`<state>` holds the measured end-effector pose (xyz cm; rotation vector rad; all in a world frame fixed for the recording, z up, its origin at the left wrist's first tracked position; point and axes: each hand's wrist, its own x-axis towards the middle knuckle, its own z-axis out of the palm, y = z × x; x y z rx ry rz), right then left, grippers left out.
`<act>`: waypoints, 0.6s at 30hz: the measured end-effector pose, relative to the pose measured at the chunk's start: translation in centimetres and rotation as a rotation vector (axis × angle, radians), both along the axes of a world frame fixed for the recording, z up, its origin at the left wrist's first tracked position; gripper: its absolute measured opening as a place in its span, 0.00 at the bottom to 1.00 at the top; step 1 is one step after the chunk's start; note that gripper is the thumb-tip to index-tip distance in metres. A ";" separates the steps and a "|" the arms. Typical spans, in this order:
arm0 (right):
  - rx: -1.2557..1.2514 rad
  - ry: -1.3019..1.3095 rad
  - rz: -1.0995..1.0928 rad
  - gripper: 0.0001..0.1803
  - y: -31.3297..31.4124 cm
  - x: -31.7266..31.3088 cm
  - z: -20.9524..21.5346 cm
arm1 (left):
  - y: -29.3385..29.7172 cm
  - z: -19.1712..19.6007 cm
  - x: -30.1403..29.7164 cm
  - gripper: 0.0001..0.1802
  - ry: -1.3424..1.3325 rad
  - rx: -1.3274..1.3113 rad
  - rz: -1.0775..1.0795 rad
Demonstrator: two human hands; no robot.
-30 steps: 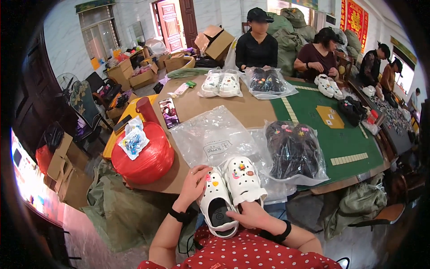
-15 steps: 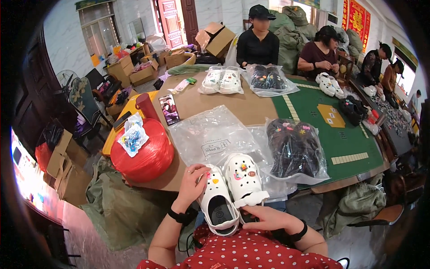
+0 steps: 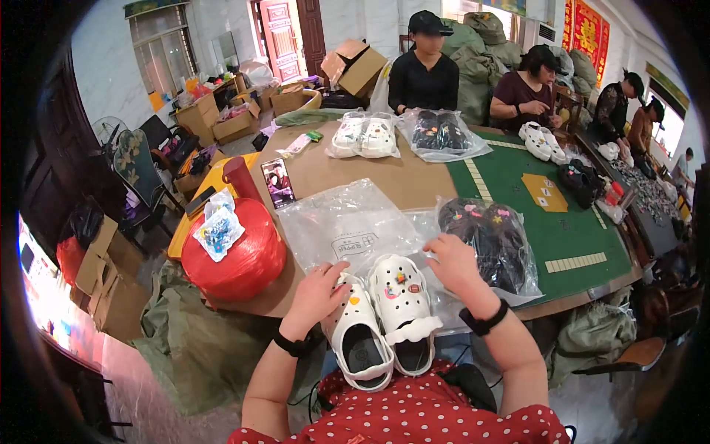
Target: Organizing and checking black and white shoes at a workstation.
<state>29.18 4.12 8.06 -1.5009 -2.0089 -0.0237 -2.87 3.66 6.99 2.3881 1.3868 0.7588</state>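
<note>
Two white clogs (image 3: 384,314) with small coloured charms lie side by side at the near table edge, heels toward me. My left hand (image 3: 319,290) rests on the toe of the left clog. My right hand (image 3: 452,260) is raised just right of the right clog, fingers spread, above a clear plastic bag holding a pair of black clogs (image 3: 489,238). An empty clear plastic bag (image 3: 347,226) lies flat just beyond the white clogs.
A red bundle (image 3: 235,255) with a small packet on top sits at the table's left corner. Farther off lie bagged white clogs (image 3: 364,137) and bagged black clogs (image 3: 440,133). People sit along the far and right sides. A green mat (image 3: 547,214) covers the right half.
My right hand has come up from beneath the clogs' heels to the right of the pair, near the bagged black clogs. My left hand stays on the left clog.
</note>
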 end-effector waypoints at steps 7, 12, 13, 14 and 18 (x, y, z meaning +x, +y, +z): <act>-0.005 -0.591 0.067 0.07 6.6 -3.1 -3.5 | 0.0 -0.7 -0.6 0.18 -0.082 -0.067 0.009; -0.052 -0.682 0.031 0.05 7.5 -2.9 -3.2 | 0.2 -1.2 -1.0 0.16 -0.166 -0.054 0.015; -0.047 -0.703 0.022 0.05 7.3 -2.7 -3.1 | 0.2 -1.4 -1.1 0.16 -0.170 -0.058 0.020; -0.041 -0.724 0.012 0.05 7.2 -2.7 -3.0 | 0.2 -1.6 -1.2 0.15 -0.177 -0.054 0.031; -0.034 -0.698 -0.024 0.05 7.1 -1.9 -3.4 | 0.3 -1.7 -1.2 0.15 -0.207 -0.048 0.044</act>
